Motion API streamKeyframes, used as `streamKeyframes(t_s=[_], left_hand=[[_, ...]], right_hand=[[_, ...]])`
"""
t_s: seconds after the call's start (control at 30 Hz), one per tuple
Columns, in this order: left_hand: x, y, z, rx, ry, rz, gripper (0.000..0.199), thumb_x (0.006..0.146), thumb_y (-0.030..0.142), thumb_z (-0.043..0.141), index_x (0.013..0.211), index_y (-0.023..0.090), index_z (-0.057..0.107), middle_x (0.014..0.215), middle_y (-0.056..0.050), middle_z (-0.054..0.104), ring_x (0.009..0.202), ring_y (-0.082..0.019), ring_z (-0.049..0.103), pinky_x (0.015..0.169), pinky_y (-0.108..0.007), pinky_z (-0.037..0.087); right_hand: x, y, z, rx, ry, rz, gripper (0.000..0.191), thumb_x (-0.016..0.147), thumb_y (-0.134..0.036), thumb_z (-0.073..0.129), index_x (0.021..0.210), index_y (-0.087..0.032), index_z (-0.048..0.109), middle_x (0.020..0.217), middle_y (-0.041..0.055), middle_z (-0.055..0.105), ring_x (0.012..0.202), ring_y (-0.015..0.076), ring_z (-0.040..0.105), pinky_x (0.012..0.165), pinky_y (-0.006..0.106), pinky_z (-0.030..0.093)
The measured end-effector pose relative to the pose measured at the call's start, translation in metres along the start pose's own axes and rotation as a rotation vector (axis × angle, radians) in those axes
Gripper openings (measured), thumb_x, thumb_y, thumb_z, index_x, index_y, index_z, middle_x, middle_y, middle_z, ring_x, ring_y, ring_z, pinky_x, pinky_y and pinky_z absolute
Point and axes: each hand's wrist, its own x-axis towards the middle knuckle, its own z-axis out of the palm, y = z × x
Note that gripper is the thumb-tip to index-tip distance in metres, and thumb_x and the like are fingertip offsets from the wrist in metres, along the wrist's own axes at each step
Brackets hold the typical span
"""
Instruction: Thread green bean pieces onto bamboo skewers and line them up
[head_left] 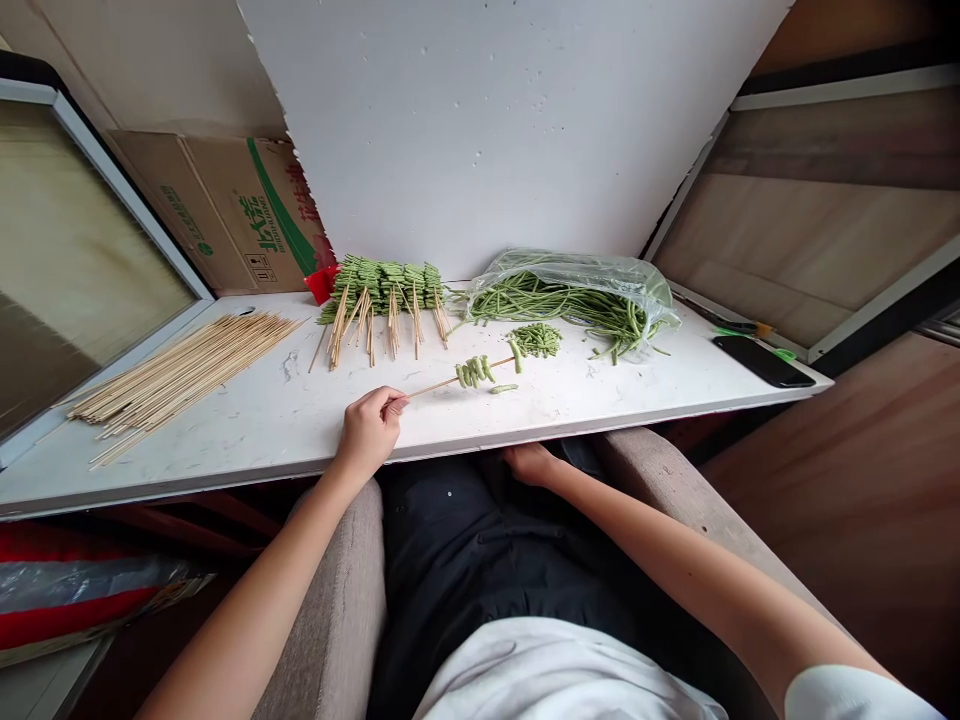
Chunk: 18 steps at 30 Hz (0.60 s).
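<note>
My left hand (371, 430) pinches the blunt end of a wooden skewer over the front of the white table. Several green bean pieces (475, 372) are threaded on that skewer, with one more near its tip. A loose bean piece (503, 389) lies just below it. My right hand (529, 464) is low at the table's front edge, over my lap, its fingers partly hidden under the edge. Behind the skewer sits a small pile of cut beans (537, 340). Finished bean skewers (390, 285) are stacked at the back.
Bare skewers (187, 370) lie in a heap at the left of the table (300, 430). A clear bag of long beans (570, 295) rests at the back right. A black phone (763, 361) is at the right end. A cardboard box (225, 215) stands back left.
</note>
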Motion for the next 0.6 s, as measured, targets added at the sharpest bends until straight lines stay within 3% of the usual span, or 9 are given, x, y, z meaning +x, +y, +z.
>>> streamKeyframes(t_s=[0.13,0.27,0.4,0.5,0.6], left_hand=[[0.0,0.0,0.001,-0.002,-0.002,0.006,0.02,0.098,0.029,0.058,0.089,0.02,0.074,0.078,-0.004,0.074,0.072,-0.019,0.068,0.07,-0.028,0.052],[0.0,0.0,0.001,-0.009,-0.006,0.004,0.02,0.098,0.029,0.058,0.089,0.021,0.073,0.077,-0.004,0.074,0.072,-0.019,0.068,0.07,-0.029,0.052],[-0.001,-0.001,0.001,-0.015,-0.006,-0.003,0.019,0.099,0.029,0.057,0.09,0.021,0.072,0.077,-0.003,0.073,0.072,-0.019,0.068,0.07,-0.028,0.051],[-0.001,-0.001,0.001,0.0,0.0,0.002,0.019,0.099,0.028,0.057,0.09,0.021,0.072,0.077,-0.003,0.073,0.07,-0.018,0.068,0.069,-0.028,0.05],[-0.001,0.0,0.001,0.006,0.002,0.015,0.019,0.1,0.028,0.057,0.09,0.021,0.072,0.075,-0.002,0.072,0.069,-0.017,0.067,0.068,-0.027,0.049]], right_hand=[[-0.013,-0.022,-0.012,-0.111,-0.117,-0.061,0.032,0.075,-0.004,0.062,0.093,-0.019,0.083,0.095,0.0117,0.081,0.098,0.033,0.073,0.101,0.046,0.052],[-0.021,-0.067,-0.031,-0.179,-0.217,-0.264,0.035,0.08,-0.011,0.059,0.105,-0.021,0.083,0.099,0.0083,0.082,0.089,0.0257,0.074,0.087,0.034,0.053],[-0.034,-0.129,-0.066,-0.039,-0.028,-0.42,0.023,0.088,-0.021,0.059,0.096,-0.022,0.08,0.079,0.0064,0.076,0.07,0.0202,0.066,0.069,0.029,0.046],[-0.046,-0.166,-0.103,-0.001,0.123,-0.474,0.026,0.095,-0.033,0.059,0.077,-0.024,0.073,0.064,0.0044,0.064,0.058,0.0167,0.054,0.061,0.029,0.038],[-0.048,-0.175,-0.138,0.115,0.428,-0.353,0.031,0.099,-0.04,0.059,0.075,-0.023,0.068,0.06,0.0015,0.055,0.055,0.0151,0.047,0.058,0.03,0.037]])
